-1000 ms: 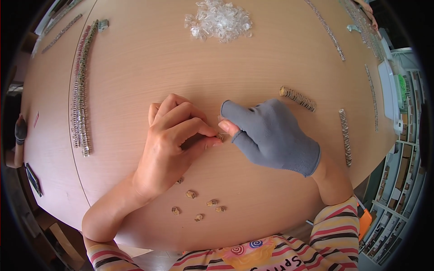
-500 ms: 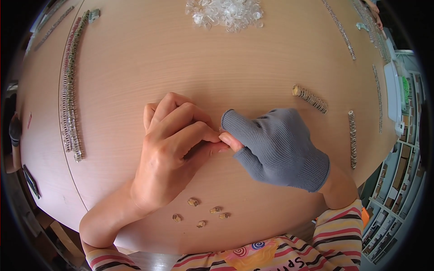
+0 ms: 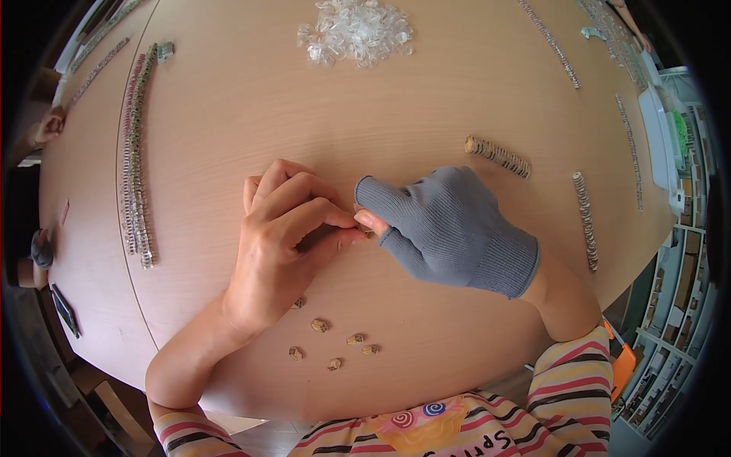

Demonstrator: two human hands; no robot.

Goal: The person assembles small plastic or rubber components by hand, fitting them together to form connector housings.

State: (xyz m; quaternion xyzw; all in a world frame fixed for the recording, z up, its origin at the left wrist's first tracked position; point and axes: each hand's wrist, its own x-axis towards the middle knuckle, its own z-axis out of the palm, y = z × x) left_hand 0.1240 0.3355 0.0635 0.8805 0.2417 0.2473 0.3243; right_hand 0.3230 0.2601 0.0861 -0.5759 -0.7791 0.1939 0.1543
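My bare left hand [image 3: 285,228] and my gloved right hand [image 3: 457,228] meet above the middle of the table. Between their pinched fingertips a small tan piece [image 3: 370,234] shows, mostly hidden by the fingers. The grey knit glove leaves the right thumb tip bare. On the near side of the table lie several loose tan-and-dark pieces [image 3: 319,325], one of them partly behind my left wrist. Beyond my right hand rests a row of stacked tan pieces [image 3: 497,156].
A thinner stacked row [image 3: 585,221] lies to the right, near long strips [image 3: 550,42]. Long stacked rows [image 3: 137,164] run along the left by a table seam. A heap of clear plastic bits [image 3: 358,32] sits at the far side. Another person's hand [image 3: 50,124] is at the left edge.
The view has shifted slightly. More of the piece now shows at my fingertips, and another loose piece has come into sight by my left wrist. Another person's hand appears at far left.
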